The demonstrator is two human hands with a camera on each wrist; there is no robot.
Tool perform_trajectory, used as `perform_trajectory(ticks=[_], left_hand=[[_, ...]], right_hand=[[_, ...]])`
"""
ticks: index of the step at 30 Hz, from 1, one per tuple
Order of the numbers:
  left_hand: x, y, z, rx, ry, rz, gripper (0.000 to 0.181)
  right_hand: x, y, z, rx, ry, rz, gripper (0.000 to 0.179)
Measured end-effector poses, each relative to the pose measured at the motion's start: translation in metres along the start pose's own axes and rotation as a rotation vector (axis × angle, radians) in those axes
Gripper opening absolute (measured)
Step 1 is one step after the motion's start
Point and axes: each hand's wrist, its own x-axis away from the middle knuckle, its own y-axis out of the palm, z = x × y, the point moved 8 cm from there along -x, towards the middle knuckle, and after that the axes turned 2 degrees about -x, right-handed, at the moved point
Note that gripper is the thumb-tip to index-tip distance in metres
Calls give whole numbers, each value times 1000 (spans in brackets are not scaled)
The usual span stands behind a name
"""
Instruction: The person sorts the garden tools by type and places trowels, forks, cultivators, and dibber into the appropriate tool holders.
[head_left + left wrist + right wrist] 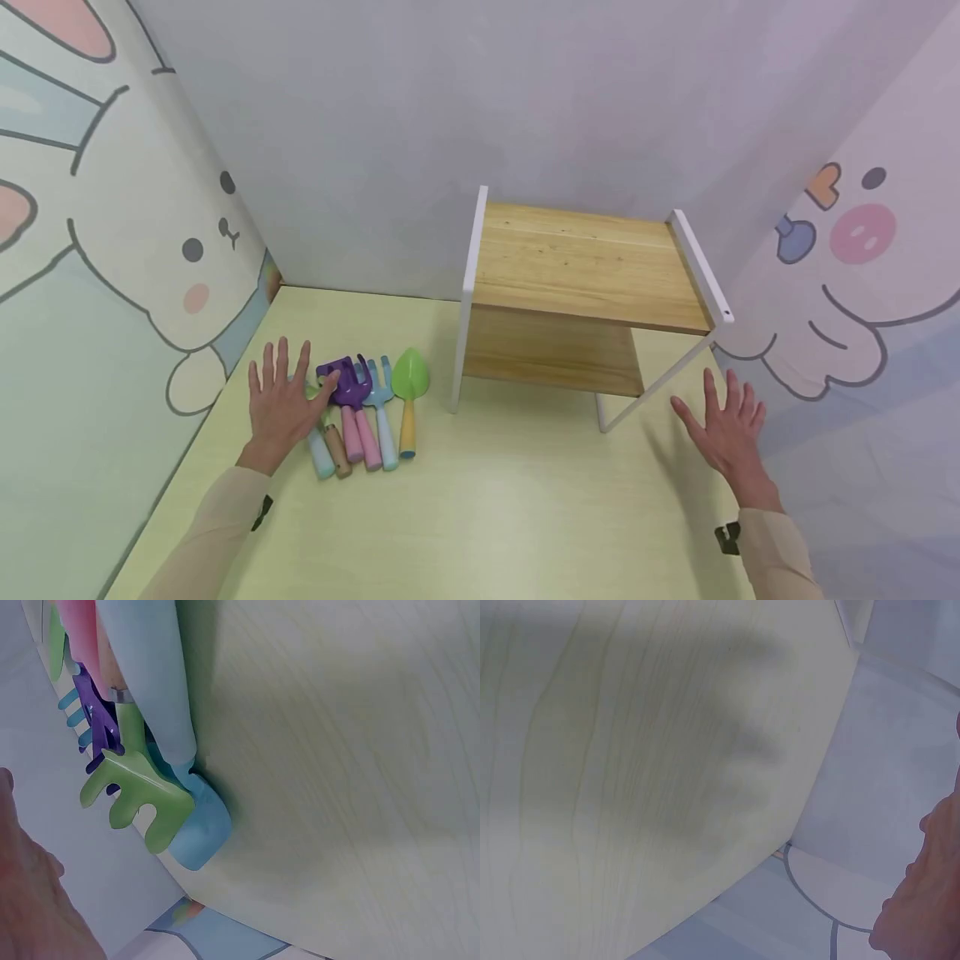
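Note:
My left hand (pixel 283 410), fingers spread, hovers over the left end of a row of small garden tools, holding nothing. Partly hidden under it are a blue shovel (pixel 202 829) with a pale blue handle and a green hand rake (pixel 154 787) with a wooden handle. Beside them lie purple tools (pixel 347 383) with pink handles, overlapping each other. Further right are a blue hand fork (pixel 381 396) and a green trowel (pixel 410 375) with a yellow handle. My right hand (pixel 726 435) is spread and holds nothing, right of a two-tier shelf (pixel 581 258).
The shelf has wooden boards and a white frame, standing toward the back right of the pale wood-grain table (pixel 510 508). A plain wall (pixel 337 150) rises behind. Cartoon-printed walls (pixel 142 208) close in both sides.

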Motion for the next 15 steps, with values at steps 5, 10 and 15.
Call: perform_trajectory(ticks=[5,10,15], left_hand=[[-2,-1,1,-7,0,8,78],[-4,-8,6,13,14,67,67],[-2,-14,11,43,7,120,61]], right_hand=[[1,-4,-1,-9,-16,32,82],[0,-17,-13,-116,-166,231,64],[3,-30,-23,-239,-256,383,44]])
